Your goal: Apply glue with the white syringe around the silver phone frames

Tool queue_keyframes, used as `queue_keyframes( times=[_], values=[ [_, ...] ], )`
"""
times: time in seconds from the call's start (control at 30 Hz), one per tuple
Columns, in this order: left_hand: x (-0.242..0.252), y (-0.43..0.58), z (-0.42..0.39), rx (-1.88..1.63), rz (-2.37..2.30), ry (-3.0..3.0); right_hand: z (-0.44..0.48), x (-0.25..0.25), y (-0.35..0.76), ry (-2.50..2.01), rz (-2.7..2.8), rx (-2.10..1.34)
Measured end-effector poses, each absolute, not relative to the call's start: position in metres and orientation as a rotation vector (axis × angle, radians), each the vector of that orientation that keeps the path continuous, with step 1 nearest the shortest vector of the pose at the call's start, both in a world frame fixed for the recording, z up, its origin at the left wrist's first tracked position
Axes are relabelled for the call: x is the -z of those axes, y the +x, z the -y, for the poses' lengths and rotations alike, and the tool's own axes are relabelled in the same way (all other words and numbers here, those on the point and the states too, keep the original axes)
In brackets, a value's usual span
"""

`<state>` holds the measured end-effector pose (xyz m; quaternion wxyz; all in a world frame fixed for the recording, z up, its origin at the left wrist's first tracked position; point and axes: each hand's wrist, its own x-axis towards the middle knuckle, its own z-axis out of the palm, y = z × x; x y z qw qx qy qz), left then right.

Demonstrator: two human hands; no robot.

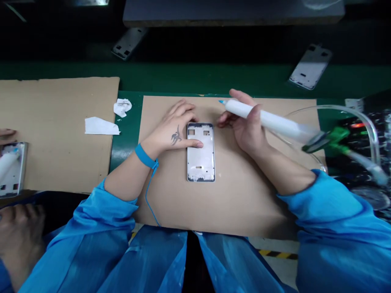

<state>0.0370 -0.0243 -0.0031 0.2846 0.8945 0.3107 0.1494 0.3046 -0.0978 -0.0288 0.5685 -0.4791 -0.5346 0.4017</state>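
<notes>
A silvery phone frame (200, 156) lies upright on the brown cardboard sheet (226, 207), cut-outs at its far end. My left hand (175, 128) grips it from the left, thumb across its face and fingers bent by its top left corner. A blue wrist strap (144, 156) with a thin cord circles that wrist. In my right hand (249, 128) rests a white glue syringe (271, 122), between thumb and fingers. Its blue tip (222, 102) points left, above and right of the frame, not touching it. A green fitting (331, 140) joins its rear end to clear tubing.
Two more phone frames, one on the left (128, 42) and one on the right (310, 67), lie on the far green surface. Paper scraps (102, 126) lie left. A co-worker's hand (21, 232) and another frame (21, 171) show at far left. Tubing (371, 126) loops right, beside dark equipment.
</notes>
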Motion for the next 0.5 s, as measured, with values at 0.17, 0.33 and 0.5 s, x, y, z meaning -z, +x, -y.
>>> queue_keyframes(
  times=[0.17, 0.33, 0.5],
  values=[
    [0.005, 0.035, 0.021, -0.486, -0.801, 2.340, 0.099, 0.023, 0.304, -1.254, 1.086, -0.965],
    [0.002, 0.037, 0.024, -0.508, -0.809, 2.298, 0.104, 0.018, 0.303, -1.217, 1.123, -1.046],
    [0.005, 0.037, 0.023, -0.504, -0.793, 2.329, 0.109, 0.019, 0.293, -1.281, 1.327, -0.976]
  ],
)
